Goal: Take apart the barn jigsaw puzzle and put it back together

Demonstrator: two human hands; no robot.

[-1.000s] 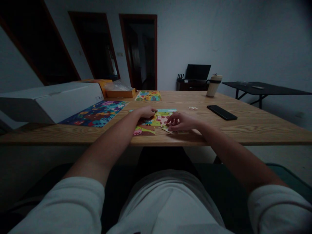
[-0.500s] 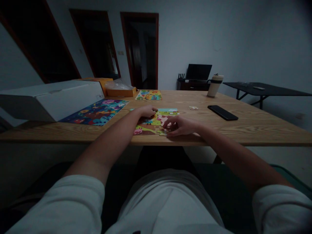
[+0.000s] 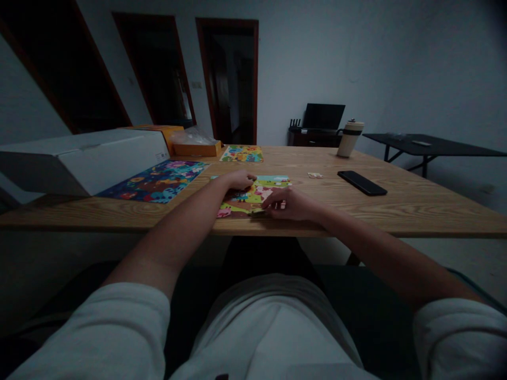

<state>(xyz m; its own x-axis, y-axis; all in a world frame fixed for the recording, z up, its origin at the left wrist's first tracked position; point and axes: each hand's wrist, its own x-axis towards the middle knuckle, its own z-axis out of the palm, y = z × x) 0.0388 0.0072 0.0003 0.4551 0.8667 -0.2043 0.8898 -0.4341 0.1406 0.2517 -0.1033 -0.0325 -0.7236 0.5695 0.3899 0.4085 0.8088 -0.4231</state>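
A colourful jigsaw puzzle (image 3: 242,198) lies near the table's front edge, partly covered by both arms. My right hand (image 3: 288,203) pinches a puzzle piece (image 3: 258,211) between thumb and fingers, tilted and lifted a little over the puzzle's lower right part. At the puzzle's upper left rests my left hand (image 3: 240,180), its fingers curled downward and closed. Its fingertips are dim, and whatever may be under them is hidden. One loose puzzle piece (image 3: 315,175) lies on the wood to the right, apart from both hands.
On the wooden table (image 3: 412,211) lie a black phone (image 3: 362,182), a dark blue picture puzzle (image 3: 158,182) and a yellow one (image 3: 242,153). A large white box (image 3: 87,158), an orange tray (image 3: 197,149) with clear plastic and a lidded cup (image 3: 350,139) also stand there.
My right hand has closed on a puzzle piece at the puzzle's lower right and raised it, tilting it and shifting slightly left. The left hand has stayed in place.
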